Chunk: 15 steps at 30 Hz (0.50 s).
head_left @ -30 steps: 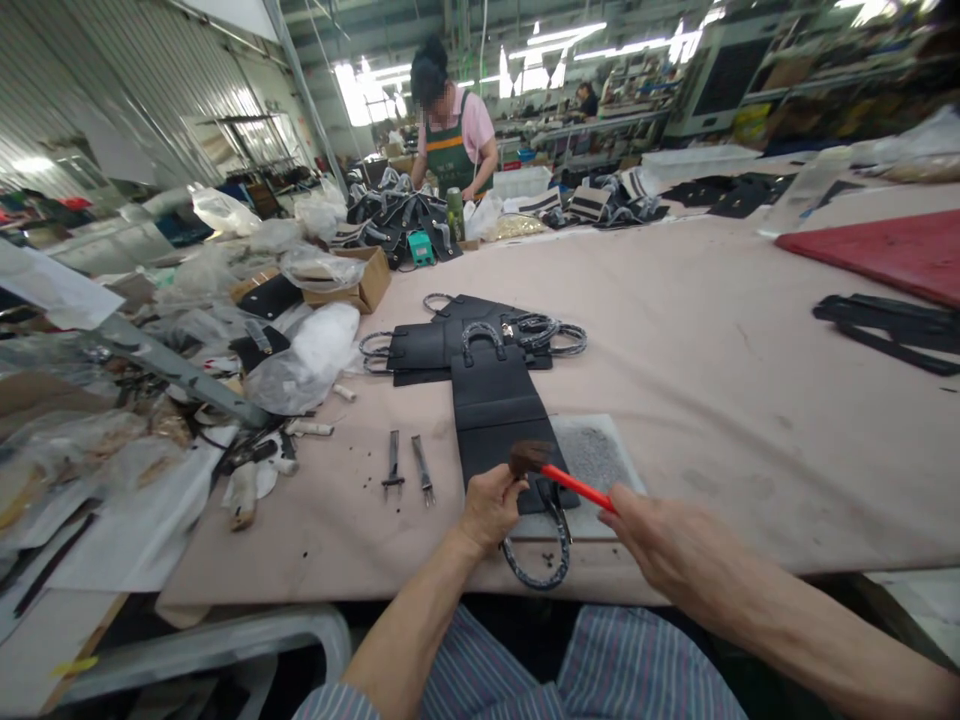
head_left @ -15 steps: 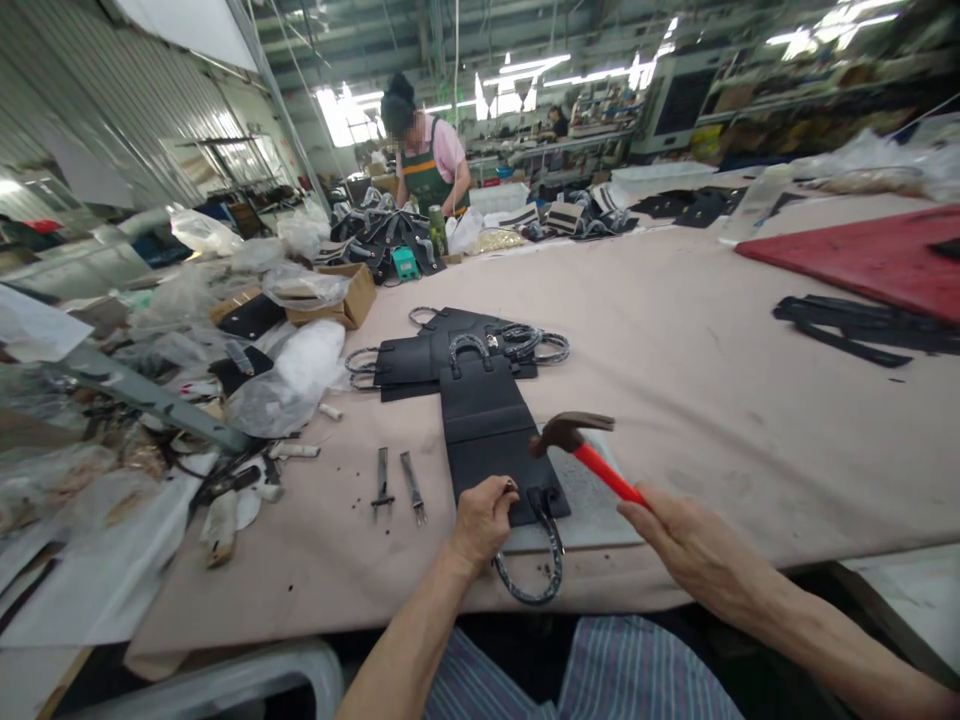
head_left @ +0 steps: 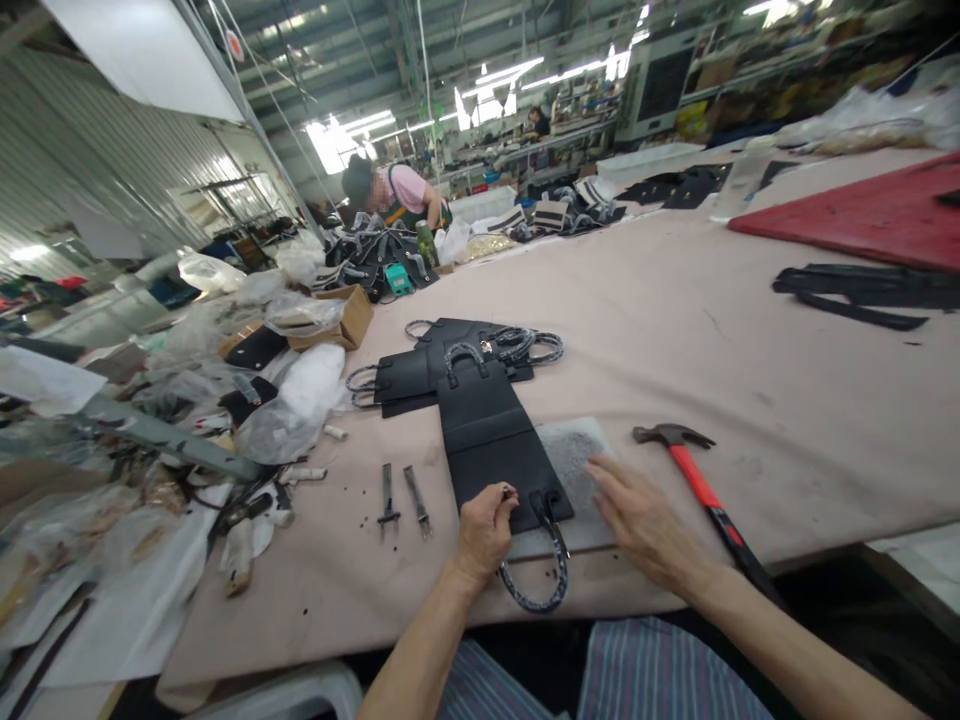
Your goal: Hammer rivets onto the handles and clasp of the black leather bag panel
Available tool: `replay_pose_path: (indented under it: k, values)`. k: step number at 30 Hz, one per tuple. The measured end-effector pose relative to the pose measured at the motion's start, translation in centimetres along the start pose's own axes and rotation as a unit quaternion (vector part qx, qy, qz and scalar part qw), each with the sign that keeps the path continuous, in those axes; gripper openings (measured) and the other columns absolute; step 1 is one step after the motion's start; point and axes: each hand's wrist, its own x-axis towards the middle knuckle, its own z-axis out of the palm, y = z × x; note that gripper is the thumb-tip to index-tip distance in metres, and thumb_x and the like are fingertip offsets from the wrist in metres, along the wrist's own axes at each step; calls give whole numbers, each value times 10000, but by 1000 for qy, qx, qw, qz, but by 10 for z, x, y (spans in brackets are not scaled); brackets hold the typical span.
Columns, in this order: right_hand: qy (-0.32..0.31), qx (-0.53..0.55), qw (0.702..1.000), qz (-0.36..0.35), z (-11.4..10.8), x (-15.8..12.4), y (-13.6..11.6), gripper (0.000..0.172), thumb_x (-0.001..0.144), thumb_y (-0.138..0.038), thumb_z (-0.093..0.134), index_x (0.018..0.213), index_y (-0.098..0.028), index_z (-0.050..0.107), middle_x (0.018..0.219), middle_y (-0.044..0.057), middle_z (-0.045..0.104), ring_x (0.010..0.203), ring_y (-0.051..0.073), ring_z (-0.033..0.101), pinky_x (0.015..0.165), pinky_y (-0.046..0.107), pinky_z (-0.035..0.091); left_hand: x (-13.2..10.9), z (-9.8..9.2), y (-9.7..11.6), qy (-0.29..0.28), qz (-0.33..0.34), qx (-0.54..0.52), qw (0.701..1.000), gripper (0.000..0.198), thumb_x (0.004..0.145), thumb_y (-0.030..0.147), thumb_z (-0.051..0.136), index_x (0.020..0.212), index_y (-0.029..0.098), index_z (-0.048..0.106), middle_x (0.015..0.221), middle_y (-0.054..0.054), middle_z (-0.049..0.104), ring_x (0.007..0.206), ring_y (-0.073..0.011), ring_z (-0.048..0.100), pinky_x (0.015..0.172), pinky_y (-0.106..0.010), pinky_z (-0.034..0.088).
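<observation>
A black leather bag panel (head_left: 491,420) lies lengthwise before me, its near end on a grey stone slab (head_left: 581,450). At that end, a braided black-and-white bag handle (head_left: 541,606) loops toward me. My left hand (head_left: 484,530) is closed in a pinch at the panel's near left corner, where the loop's other end runs in under the fingers; the tip itself is mostly hidden. Over the slab's right side, my right hand (head_left: 641,515) is empty, its fingers stretched and slightly blurred. A claw hammer (head_left: 697,475) with a red and black handle rests on the table to its right.
Two pronged metal punches (head_left: 387,500) lie left of the panel. More black panels with handles (head_left: 405,380) are stacked beyond it. Plastic bags (head_left: 281,400) and a cardboard box (head_left: 349,315) crowd the left. Black strips (head_left: 855,290) and a red board (head_left: 847,220) are far right. A co-worker (head_left: 405,190) bends across the table.
The hammer has left my right hand and now lies on the table. That hand has opened and moved left toward the panel. My left hand stays pinched; the co-worker has bent lower.
</observation>
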Motion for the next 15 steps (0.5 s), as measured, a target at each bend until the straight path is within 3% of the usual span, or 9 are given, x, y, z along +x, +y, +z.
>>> replay_pose_path:
  k: [3,5,6,8,10,11,13,15]
  values:
    - [-22,17,999,-36,30,9,-45,367,1028,-218,407,1345,-186,588,1435,117,586,1319,273,531,1102,477,398,-3,-3,3,-32,31,24,999,169,967,167,521,955,211,683,878,-49,736,808,-177,703,771,-279,561]
    - [-20,13,999,-21,42,7,-57,351,1024,-219,421,1319,-178,605,1434,113,590,1328,279,519,1133,501,340,-4,-1,5,-50,24,12,998,150,954,211,545,939,213,694,877,-53,738,812,-177,705,785,-284,570]
    - [-18,13,1000,-13,45,5,-59,345,1023,-221,427,1312,-176,609,1434,111,590,1329,280,514,1141,503,320,-2,0,5,-33,-10,-12,999,145,953,253,557,921,210,692,867,-54,736,805,-177,709,780,-286,578]
    - [-21,20,1000,-5,46,3,-58,338,1026,-227,433,1311,-181,608,1436,102,589,1322,276,512,1144,492,304,7,1,3,71,-138,-98,983,236,965,385,546,880,197,662,814,-53,720,753,-180,719,713,-294,597]
    - [-27,30,999,-6,44,3,-54,337,1030,-234,433,1317,-185,603,1440,97,586,1318,274,508,1146,484,296,20,-5,-5,193,-269,-186,925,375,953,527,521,852,181,621,761,-52,699,687,-191,725,616,-298,599]
    - [-27,34,999,-6,43,3,-53,337,1032,-236,430,1318,-185,601,1441,96,585,1317,273,506,1146,482,295,27,-12,-10,226,-309,-207,900,424,931,582,529,840,175,609,742,-52,691,657,-198,723,575,-296,589]
    - [-24,38,999,-6,41,4,-53,339,1032,-234,427,1317,-182,602,1438,96,585,1314,272,505,1146,482,294,40,-32,-22,225,-338,-168,898,451,884,613,583,808,170,614,708,-52,684,627,-208,714,550,-291,568]
    - [-20,33,999,-5,41,4,-54,341,1024,-226,430,1313,-175,605,1429,98,590,1307,274,509,1144,485,297,47,-55,-32,187,-333,-23,924,387,893,543,611,777,174,636,695,-58,689,654,-218,708,599,-295,554]
